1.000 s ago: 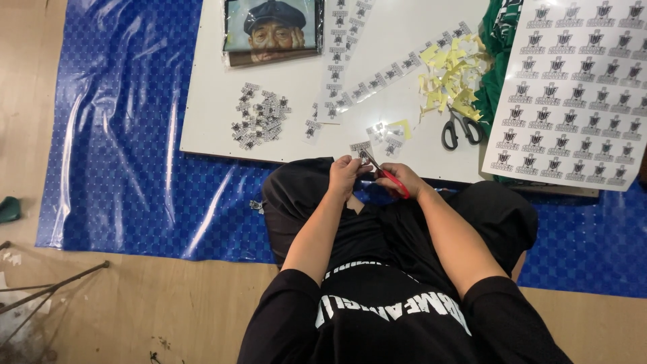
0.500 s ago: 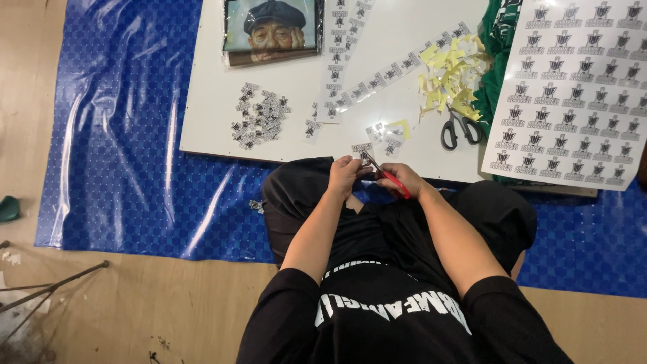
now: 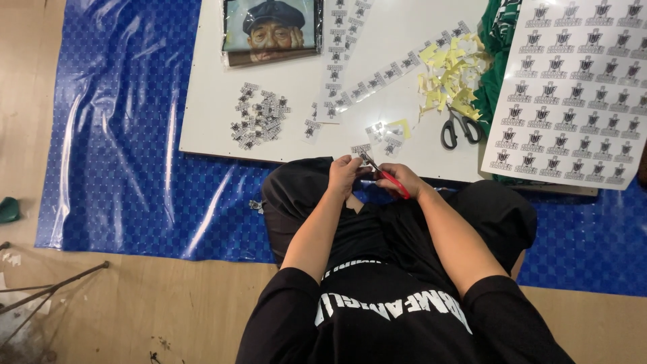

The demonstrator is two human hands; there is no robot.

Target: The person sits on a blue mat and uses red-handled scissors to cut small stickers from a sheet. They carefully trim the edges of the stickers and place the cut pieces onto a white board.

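Two hands work together at the counter's (image 3: 222, 135) near edge, the left hand (image 3: 345, 174) with fingers pinched on a small printed label (image 3: 361, 151) and the right hand (image 3: 397, 180) closed around red-handled scissors (image 3: 385, 175) at its 4 o'clock, so cutting well probably means short snips close to the print while the left turns the paper.

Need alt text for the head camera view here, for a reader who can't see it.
A seated person in black snips a small printed sticker piece, held in the left hand, using red-handled scissors in the right hand. Ahead, a white board on a blue mat holds cut stickers, sticker strips, yellow scraps, black scissors and a full sticker sheet.
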